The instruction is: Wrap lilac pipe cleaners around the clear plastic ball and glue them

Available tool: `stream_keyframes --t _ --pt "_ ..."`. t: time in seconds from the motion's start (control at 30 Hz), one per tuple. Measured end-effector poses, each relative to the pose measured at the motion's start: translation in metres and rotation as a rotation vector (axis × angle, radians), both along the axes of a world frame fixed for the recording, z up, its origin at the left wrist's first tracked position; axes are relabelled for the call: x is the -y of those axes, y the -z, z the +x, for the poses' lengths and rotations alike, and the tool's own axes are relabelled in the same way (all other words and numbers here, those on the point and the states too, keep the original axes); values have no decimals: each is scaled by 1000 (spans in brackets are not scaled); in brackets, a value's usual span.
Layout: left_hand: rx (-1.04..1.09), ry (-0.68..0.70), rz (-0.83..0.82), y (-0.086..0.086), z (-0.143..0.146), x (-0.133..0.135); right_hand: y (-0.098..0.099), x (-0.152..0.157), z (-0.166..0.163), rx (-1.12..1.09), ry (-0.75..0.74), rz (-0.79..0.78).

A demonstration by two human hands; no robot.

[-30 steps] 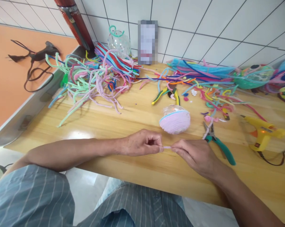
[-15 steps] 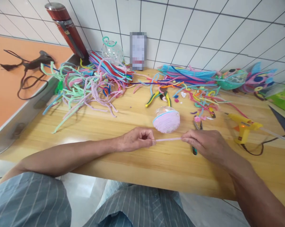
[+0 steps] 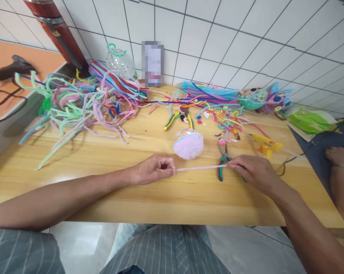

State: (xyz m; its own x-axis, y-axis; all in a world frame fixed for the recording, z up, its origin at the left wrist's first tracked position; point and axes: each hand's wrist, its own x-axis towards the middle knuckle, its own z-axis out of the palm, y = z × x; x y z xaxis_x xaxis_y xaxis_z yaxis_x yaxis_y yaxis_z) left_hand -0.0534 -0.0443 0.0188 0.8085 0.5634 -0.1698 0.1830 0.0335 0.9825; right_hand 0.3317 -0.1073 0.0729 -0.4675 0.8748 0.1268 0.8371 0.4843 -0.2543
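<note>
A pale pink pipe cleaner (image 3: 200,167) is stretched level above the wooden table between my two hands. My left hand (image 3: 154,169) pinches its left end between thumb and fingers. At the other end my right hand (image 3: 250,169) has it pinched too. Just beyond the strand rests a clear ball (image 3: 188,144), its lower part wrapped in lilac strands with a light blue line along their edge. Long-nose pliers (image 3: 221,172) with teal and black handles lie partly beneath my right hand, which hides some of them.
Tangled green and lilac pipe cleaners (image 3: 74,108) spread at the left, beside a red flask (image 3: 60,34). Yellow-handled pliers (image 3: 173,120) lie behind the ball. A yellow glue gun (image 3: 264,144) is at the right. Another person's arm (image 3: 343,179) shows at the right edge.
My right hand has drawn away to the right, so a longer stretch of pipe cleaner shows between the hands. The view has shifted right, bringing another person's arm into sight.
</note>
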Motion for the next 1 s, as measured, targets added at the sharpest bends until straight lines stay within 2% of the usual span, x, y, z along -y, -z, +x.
stream_keyframes --t 0.2,0.37,0.63,0.87,1.0 --pt "-32 21 17 0 1 2 6 5 11 57 131 3" --pt "-54 24 33 -2 1 3 13 7 23 68 169 31" --pt "-71 27 29 -2 2 4 19 9 29 77 251 -18" --pt "-73 24 20 -7 3 4 22 7 41 110 276 26" --pt "-80 34 11 -7 3 5 24 8 50 48 256 -13"
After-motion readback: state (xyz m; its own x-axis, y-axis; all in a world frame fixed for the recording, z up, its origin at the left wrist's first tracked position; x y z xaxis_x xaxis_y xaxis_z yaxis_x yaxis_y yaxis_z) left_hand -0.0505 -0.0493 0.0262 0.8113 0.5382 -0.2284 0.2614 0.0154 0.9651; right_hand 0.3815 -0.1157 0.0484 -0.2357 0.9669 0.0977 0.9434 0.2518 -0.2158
